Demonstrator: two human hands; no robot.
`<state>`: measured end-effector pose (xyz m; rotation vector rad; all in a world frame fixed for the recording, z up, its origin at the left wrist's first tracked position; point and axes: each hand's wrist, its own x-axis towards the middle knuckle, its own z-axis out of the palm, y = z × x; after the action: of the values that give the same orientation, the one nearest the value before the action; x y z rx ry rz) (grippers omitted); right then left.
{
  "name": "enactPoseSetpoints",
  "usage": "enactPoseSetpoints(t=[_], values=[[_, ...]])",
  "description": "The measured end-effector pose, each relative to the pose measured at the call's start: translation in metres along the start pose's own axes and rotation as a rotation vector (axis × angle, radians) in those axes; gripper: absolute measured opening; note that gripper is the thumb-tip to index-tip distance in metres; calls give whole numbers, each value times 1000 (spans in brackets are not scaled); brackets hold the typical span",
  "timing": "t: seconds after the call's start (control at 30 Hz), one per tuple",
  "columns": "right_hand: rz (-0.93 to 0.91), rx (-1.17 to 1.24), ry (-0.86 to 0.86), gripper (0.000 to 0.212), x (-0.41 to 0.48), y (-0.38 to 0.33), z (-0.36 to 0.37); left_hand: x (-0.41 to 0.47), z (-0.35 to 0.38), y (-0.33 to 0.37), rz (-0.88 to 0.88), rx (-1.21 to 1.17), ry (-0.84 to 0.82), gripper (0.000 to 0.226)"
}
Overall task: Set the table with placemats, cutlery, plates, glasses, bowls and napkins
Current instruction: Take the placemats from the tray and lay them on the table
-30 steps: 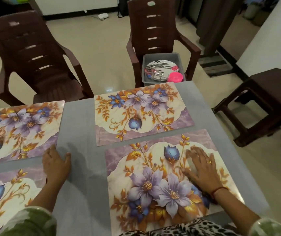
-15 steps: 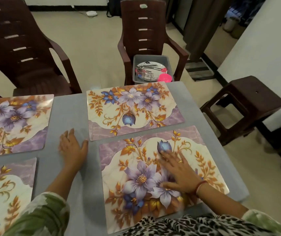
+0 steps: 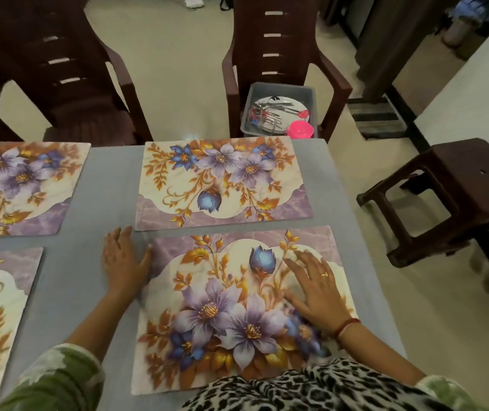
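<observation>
Right hand (image 3: 315, 289) flat on the floral rectangular placemat (image 3: 207, 307), left hand (image 3: 123, 262) flat at its left edge, both empty — grey plastic tub (image 3: 280, 86) ahead, nearer the right.

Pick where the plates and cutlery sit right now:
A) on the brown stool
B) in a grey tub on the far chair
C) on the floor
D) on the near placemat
B: the grey tub rests on the seat of the far chair and holds a plate with cutlery on it.
</observation>
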<state>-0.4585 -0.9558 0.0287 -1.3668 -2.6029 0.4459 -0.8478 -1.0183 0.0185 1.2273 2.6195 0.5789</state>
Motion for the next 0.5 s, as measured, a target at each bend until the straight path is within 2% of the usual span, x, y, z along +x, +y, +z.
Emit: enactPoseSetpoints(t=[0.13, 0.27, 0.4, 0.5], values=[[-105, -24, -56, 59, 5, 18, -4, -30, 7, 22, -23, 7, 51, 61], [-175, -14, -27, 60, 12, 27, -14, -46, 9, 46, -18, 33, 78, 61], [-93, 91, 47, 60, 15, 38, -29, -57, 3, 80, 55, -54, 91, 60], [-10, 111, 143, 60, 8, 50, -46, -62, 3, 106, 127, -210, 180, 53]])
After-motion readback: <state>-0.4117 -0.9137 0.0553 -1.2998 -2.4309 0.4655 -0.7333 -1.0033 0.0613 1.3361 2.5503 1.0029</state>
